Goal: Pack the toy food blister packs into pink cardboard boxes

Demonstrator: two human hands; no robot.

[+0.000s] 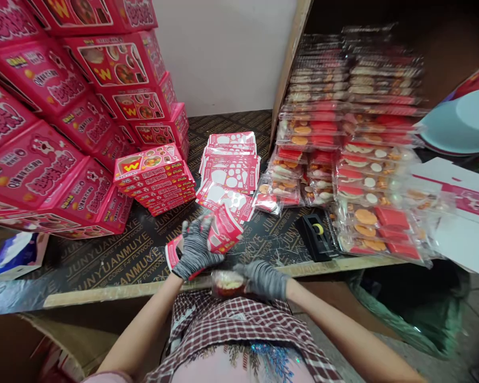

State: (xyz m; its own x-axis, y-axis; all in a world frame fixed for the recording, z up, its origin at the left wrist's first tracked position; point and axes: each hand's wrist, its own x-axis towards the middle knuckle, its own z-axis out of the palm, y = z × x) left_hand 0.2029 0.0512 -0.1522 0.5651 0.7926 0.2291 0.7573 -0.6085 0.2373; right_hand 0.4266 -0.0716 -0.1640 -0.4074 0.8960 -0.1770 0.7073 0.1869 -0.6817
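Observation:
My left hand (196,248), in a grey glove, is closed around a partly folded pink carton (222,233) held just above the dark plywood table (115,260). Close to my body at the table's front edge, my right hand (265,279), also gloved, grips a clear plastic toy pack (227,284) with red and yellow pieces inside. The two hands are close together, the pack just below the carton.
Finished pink boxes (43,133) are piled high at the left. Flat pink cartons (231,165) lie in stacks at the centre, and clear toy packs (343,138) are stacked at the right. A black tape dispenser (315,236) sits near the front edge. A blue basin (463,122) is far right.

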